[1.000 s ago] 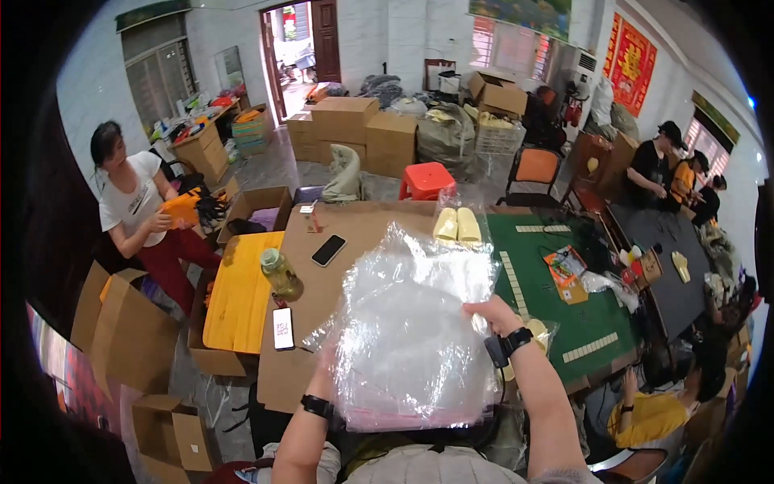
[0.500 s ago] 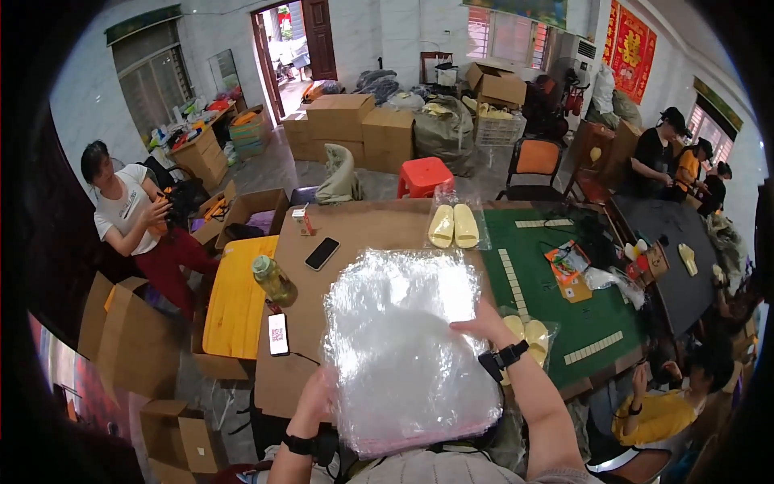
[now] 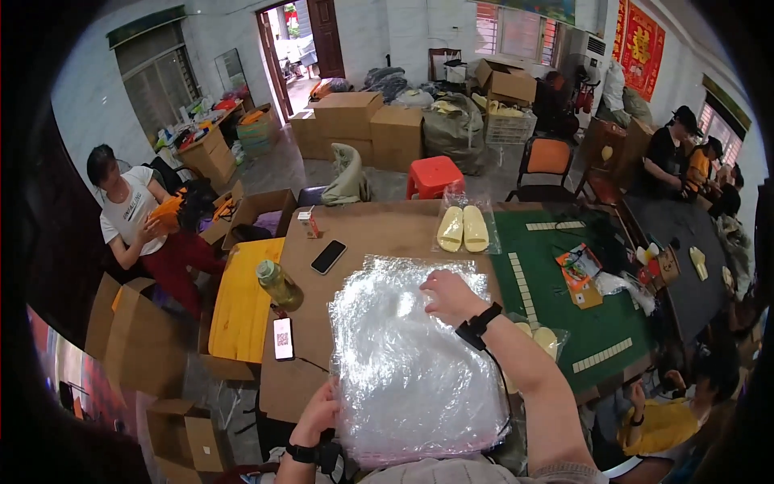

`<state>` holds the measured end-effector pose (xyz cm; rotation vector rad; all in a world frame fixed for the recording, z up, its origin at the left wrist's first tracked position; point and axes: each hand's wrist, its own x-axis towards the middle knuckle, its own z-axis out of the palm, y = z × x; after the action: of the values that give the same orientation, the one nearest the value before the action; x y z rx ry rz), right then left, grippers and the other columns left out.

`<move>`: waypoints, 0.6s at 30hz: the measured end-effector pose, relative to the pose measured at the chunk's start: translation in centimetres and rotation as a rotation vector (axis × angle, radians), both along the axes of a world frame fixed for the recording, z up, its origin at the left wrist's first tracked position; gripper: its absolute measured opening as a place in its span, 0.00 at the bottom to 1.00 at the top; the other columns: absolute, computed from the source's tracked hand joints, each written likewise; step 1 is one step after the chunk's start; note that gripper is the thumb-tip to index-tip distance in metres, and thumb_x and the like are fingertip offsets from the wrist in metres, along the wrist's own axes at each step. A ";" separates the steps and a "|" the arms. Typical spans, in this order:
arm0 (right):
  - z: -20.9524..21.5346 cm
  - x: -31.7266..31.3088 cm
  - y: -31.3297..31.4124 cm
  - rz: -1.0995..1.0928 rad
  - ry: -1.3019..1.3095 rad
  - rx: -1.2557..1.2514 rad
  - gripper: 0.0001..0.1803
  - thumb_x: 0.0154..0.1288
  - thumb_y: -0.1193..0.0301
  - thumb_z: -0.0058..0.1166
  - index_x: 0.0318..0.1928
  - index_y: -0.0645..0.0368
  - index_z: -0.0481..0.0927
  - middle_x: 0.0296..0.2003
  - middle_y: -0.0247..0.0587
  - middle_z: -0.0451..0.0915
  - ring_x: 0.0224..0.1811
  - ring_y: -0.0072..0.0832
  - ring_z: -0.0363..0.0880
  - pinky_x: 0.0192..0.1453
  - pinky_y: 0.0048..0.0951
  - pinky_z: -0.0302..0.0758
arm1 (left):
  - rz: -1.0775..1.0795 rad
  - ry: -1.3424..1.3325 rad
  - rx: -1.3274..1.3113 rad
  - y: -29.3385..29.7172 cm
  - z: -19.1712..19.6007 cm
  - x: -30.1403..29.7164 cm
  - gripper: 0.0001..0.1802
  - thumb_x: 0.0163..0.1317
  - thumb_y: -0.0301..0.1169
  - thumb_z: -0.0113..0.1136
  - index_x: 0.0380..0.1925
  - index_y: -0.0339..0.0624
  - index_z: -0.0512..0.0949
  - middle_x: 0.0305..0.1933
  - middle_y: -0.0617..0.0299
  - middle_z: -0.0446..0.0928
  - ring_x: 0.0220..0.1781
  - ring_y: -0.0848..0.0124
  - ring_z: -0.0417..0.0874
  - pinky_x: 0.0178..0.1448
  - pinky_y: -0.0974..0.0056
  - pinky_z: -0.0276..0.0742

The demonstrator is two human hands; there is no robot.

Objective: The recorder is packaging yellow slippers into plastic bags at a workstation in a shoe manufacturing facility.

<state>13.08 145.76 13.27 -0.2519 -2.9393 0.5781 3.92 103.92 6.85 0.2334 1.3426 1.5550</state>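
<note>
A thick stack of clear plastic bags [image 3: 411,379] lies in front of me, over the near edge of the brown table. My left hand [image 3: 319,413] is closed on the stack's left edge, with some of its fingers hidden. Over the upper part of the stack is my right hand [image 3: 453,297], bent at the wrist. Its thumb and fingers are curled but apart, close to the top bag. A bagged pair of pale yellow slippers [image 3: 463,229] lies beyond the stack. Another bagged yellow pair [image 3: 546,342] is partly hidden behind my right forearm.
On the brown table [image 3: 387,227] are a black phone [image 3: 329,257], a lit phone [image 3: 283,339], a green bottle [image 3: 278,285] and a small drink carton [image 3: 308,224]. White tiles [image 3: 522,286] line the green mat at right. A person [image 3: 133,210] stands at left; others work at right.
My right hand has moved from the stack's right edge inward and up over its top. My left hand stays at the left edge. The person at left now holds orange items higher.
</note>
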 end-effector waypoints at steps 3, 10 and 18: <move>-0.4 -1.1 0.5 0.092 -0.021 -0.055 0.27 0.53 0.63 0.70 0.56 0.48 0.83 0.58 0.47 0.75 0.62 0.46 0.72 0.68 0.43 0.70 | -0.062 -0.027 0.141 -0.1 -0.3 -0.2 0.30 0.65 0.27 0.57 0.68 0.41 0.66 0.55 0.65 0.77 0.47 0.73 0.81 0.50 0.66 0.77; -0.7 -2.9 1.3 0.045 -0.091 -0.358 0.35 0.50 0.61 0.73 0.60 0.55 0.79 0.65 0.55 0.69 0.67 0.48 0.69 0.72 0.41 0.66 | 0.215 -0.267 -0.038 0.3 -0.3 -0.5 0.27 0.74 0.53 0.48 0.57 0.42 0.77 0.50 0.67 0.79 0.51 0.73 0.78 0.55 0.64 0.72; -1.3 -4.0 1.9 -0.015 -0.346 -0.112 0.49 0.44 0.32 0.65 0.52 0.66 0.83 0.50 0.58 0.82 0.55 0.49 0.80 0.60 0.41 0.76 | 0.250 -0.267 -0.004 0.8 1.8 0.7 0.29 0.74 0.52 0.46 0.60 0.40 0.74 0.53 0.66 0.78 0.56 0.70 0.76 0.62 0.63 0.69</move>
<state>9.11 147.67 12.00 -0.4249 -3.2341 0.7684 4.58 104.77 8.60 -0.1476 1.1963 1.7215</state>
